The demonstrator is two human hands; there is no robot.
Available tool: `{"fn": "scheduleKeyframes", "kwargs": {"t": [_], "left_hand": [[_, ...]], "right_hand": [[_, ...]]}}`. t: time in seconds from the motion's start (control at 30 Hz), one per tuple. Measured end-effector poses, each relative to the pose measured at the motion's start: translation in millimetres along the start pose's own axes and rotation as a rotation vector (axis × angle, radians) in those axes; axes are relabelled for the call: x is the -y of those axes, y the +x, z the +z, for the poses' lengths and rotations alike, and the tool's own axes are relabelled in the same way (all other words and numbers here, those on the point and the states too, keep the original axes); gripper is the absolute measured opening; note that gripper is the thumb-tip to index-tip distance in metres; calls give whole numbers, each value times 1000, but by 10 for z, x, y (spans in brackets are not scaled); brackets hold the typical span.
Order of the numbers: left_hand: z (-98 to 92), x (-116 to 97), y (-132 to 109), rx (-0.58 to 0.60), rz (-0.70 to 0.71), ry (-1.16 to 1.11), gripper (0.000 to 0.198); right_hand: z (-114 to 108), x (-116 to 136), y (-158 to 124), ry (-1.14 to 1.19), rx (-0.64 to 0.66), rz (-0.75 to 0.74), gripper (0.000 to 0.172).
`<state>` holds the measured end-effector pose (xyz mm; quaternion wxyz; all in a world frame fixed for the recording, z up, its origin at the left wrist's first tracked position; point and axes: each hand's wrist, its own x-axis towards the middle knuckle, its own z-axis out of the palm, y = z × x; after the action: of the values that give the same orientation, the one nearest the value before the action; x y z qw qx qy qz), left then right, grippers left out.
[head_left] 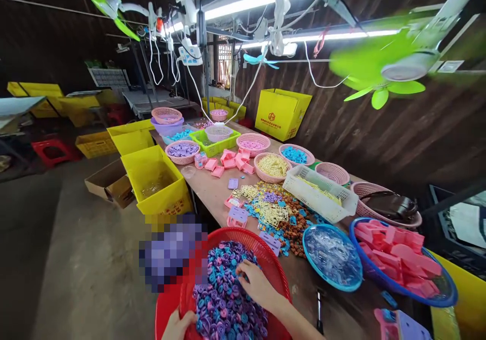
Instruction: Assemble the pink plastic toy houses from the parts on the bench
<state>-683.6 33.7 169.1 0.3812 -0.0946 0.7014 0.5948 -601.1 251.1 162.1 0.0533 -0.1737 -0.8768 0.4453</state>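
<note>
A red basket (266, 251) full of small purple, pink and blue round plastic pieces (224, 299) sits at the near end of the long table. My right hand (255, 283) rests in the pile with its fingers curled into the pieces; what they pinch is hidden. My left hand (178, 326) grips the basket's near left rim at the bottom edge of the view. A blurred, pixelated patch covers the area left of the basket.
A blue bowl of clear pieces (332, 256) and a blue bowl of pink blocks (402, 261) stand to the right. Loose yellow, blue and brown parts (273, 211), a white crate (319, 190) and several pink baskets line the table. Yellow bins (157, 178) stand on the floor to the left. A green fan (379, 61) spins overhead.
</note>
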Motion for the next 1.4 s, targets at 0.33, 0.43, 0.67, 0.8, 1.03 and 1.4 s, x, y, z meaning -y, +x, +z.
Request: {"fn": "scheduleKeyframes", "kwargs": {"t": [0.33, 0.43, 0.67, 0.8, 1.03, 1.4], "left_hand": [[488, -395, 253, -89, -52, -122, 26], [622, -373, 354, -114, -22, -188, 28], [861, -403, 457, -135, 16, -231, 26], [933, -482, 455, -148, 38, -254, 29], [982, -560, 450, -197, 14, -279, 28], [1000, -780, 809, -201, -31, -407, 25]], "right_hand": [[-523, -487, 662, -91, 44, 13, 27], [-661, -585, 778, -155, 83, 24, 25], [-795, -603, 891, -216, 200, -56, 43], [-872, -680, 918, -213, 292, -131, 26], [-994, -867, 1084, -164, 187, -94, 32], [-1123, -632, 1170, -20, -175, -222, 29]]}}
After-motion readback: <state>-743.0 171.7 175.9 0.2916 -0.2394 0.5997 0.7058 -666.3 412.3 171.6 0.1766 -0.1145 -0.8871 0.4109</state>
